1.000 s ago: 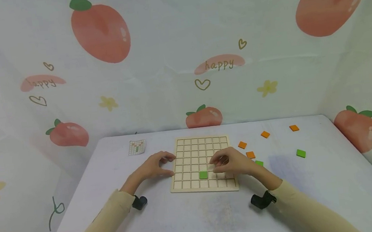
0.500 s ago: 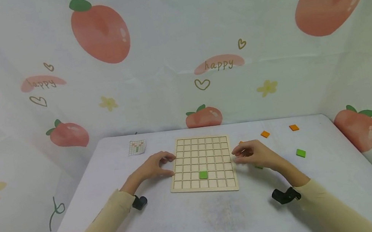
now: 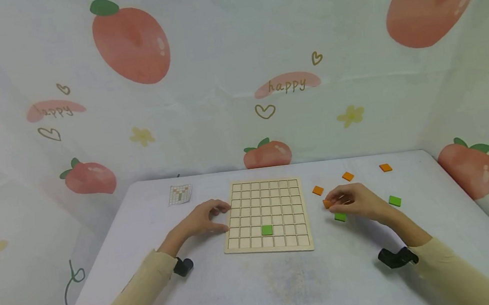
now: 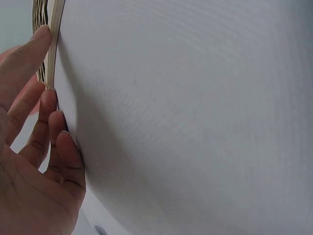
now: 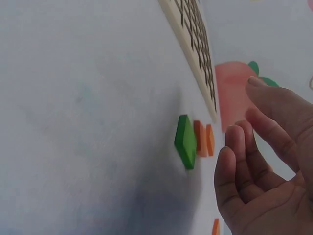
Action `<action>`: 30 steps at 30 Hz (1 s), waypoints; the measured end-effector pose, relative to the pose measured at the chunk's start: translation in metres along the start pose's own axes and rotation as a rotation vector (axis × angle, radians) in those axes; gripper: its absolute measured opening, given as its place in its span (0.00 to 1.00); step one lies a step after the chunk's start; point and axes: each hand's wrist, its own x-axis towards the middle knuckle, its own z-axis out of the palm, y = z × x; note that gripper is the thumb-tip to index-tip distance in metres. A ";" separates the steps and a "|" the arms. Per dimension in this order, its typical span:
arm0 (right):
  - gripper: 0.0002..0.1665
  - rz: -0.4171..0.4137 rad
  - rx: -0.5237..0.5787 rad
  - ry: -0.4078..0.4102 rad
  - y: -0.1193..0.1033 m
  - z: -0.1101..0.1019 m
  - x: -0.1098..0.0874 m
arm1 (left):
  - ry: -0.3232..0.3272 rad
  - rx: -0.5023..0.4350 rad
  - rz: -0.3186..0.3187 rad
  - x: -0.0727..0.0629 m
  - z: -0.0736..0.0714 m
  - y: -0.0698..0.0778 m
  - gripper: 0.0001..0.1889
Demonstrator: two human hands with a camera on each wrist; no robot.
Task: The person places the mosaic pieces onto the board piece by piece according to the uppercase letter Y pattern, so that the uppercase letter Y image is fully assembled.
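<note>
A square wooden grid board (image 3: 250, 199) lies on the table with one green tile (image 3: 267, 230) in a lower cell. At its left edge rests my left hand (image 3: 200, 219), thumb and fingertips against the side; the left wrist view shows the thumb on the board's rim (image 4: 55, 44). My right hand (image 3: 359, 202) hovers right of the board, fingers apart and holding nothing. Just under its fingertips is an orange tile (image 3: 326, 204), partly hidden by them. A loose green tile (image 3: 340, 217) lies below that hand, and in the right wrist view this green tile (image 5: 185, 142) stands clear of the fingers.
More orange tiles (image 3: 318, 190), (image 3: 348, 176) and another orange tile (image 3: 385, 167) lie at the back right. A further green tile (image 3: 395, 201) is right of my hand. A small pattern card (image 3: 180, 194) with a printed grid lies at the back left.
My right hand has moved rightward from over the board to above the loose tiles. My left hand and the green tile on the board have stayed put.
</note>
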 end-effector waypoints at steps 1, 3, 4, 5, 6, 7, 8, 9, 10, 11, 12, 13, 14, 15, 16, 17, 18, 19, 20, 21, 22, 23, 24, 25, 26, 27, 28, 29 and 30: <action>0.18 0.003 -0.005 0.003 0.001 -0.001 -0.002 | -0.001 0.000 -0.004 0.000 0.000 0.000 0.31; 0.18 0.007 -0.010 0.007 0.004 -0.003 -0.005 | -0.003 -0.002 -0.011 -0.001 0.000 0.001 0.31; 0.18 0.011 -0.011 0.008 0.006 -0.004 -0.006 | -0.003 -0.001 -0.014 -0.002 0.000 0.002 0.31; 0.19 0.014 -0.010 0.009 0.007 -0.005 -0.007 | -0.003 -0.003 -0.014 -0.002 0.000 0.002 0.31; 0.19 0.019 -0.012 0.010 0.009 -0.006 -0.008 | -0.003 -0.003 -0.012 -0.002 0.000 0.002 0.31; 0.19 0.016 -0.012 0.007 0.010 -0.007 -0.009 | -0.003 -0.001 -0.010 -0.001 0.000 0.002 0.31; 0.18 0.012 -0.014 0.006 0.010 -0.008 -0.010 | -0.003 0.000 -0.007 -0.001 0.000 0.002 0.31; 0.18 0.012 -0.015 0.005 0.011 -0.009 -0.011 | -0.003 0.002 -0.004 -0.001 0.000 0.001 0.31; 0.18 0.009 -0.018 0.004 0.012 -0.010 -0.012 | -0.002 0.005 -0.003 -0.001 0.000 0.001 0.31; 0.18 0.007 -0.019 0.001 0.012 -0.010 -0.013 | -0.002 0.007 -0.002 0.000 0.000 0.001 0.31; 0.17 0.007 -0.018 -0.004 0.013 -0.011 -0.014 | -0.001 0.008 -0.002 0.000 0.000 0.001 0.31; 0.17 0.007 -0.015 -0.008 0.013 -0.011 -0.014 | -0.001 0.008 -0.002 -0.001 0.000 0.002 0.31; 0.17 0.009 -0.015 -0.011 0.013 -0.011 -0.015 | -0.001 0.006 -0.002 -0.001 0.000 0.002 0.31; 0.17 0.013 -0.018 -0.014 0.013 -0.011 -0.016 | -0.001 0.004 -0.001 -0.002 -0.001 0.003 0.31; 0.17 0.016 -0.023 -0.018 0.013 -0.011 -0.016 | -0.001 0.003 -0.001 -0.002 -0.001 0.003 0.31; 0.17 0.019 -0.028 -0.022 0.014 -0.010 -0.017 | -0.002 0.001 0.001 -0.002 -0.001 0.003 0.31; 0.17 0.017 -0.038 -0.023 0.014 -0.010 -0.017 | -0.002 0.000 0.003 -0.003 -0.001 0.004 0.31; 0.17 0.014 -0.049 -0.022 0.014 -0.009 -0.018 | -0.003 0.001 0.005 -0.003 -0.001 0.004 0.31; 0.18 0.010 -0.064 -0.017 0.015 -0.009 -0.018 | -0.003 0.003 0.008 -0.002 -0.001 0.003 0.31; 0.19 0.006 -0.076 -0.012 0.016 -0.008 -0.019 | -0.003 0.005 0.011 -0.002 -0.001 0.002 0.31; 0.20 -0.002 -0.090 -0.005 0.016 -0.007 -0.019 | -0.003 0.007 0.012 -0.001 -0.001 0.002 0.31; 0.21 -0.010 -0.104 0.002 0.017 -0.006 -0.020 | -0.002 0.008 0.012 -0.001 -0.001 0.002 0.31; 0.23 -0.015 -0.119 0.012 0.018 -0.005 -0.021 | -0.001 0.008 0.011 -0.001 0.000 0.002 0.31; 0.24 -0.016 -0.134 0.022 0.019 -0.004 -0.021 | -0.001 0.007 0.010 -0.001 0.000 0.002 0.31; 0.25 -0.014 -0.148 0.031 0.019 -0.003 -0.022 | 0.000 0.007 0.012 -0.001 0.000 0.001 0.31; 0.27 -0.009 -0.160 0.038 0.019 -0.002 -0.022 | 0.000 0.005 0.013 -0.002 0.000 0.002 0.31; 0.27 -0.005 -0.171 0.047 0.020 -0.001 -0.023 | 0.000 0.004 0.012 -0.002 -0.001 0.002 0.31; 0.28 0.000 -0.181 0.055 0.019 0.000 -0.023 | 0.000 0.003 0.011 -0.002 -0.001 0.003 0.31; 0.28 0.007 -0.192 0.062 0.019 0.002 -0.024 | 0.000 0.004 0.008 -0.002 0.000 0.002 0.31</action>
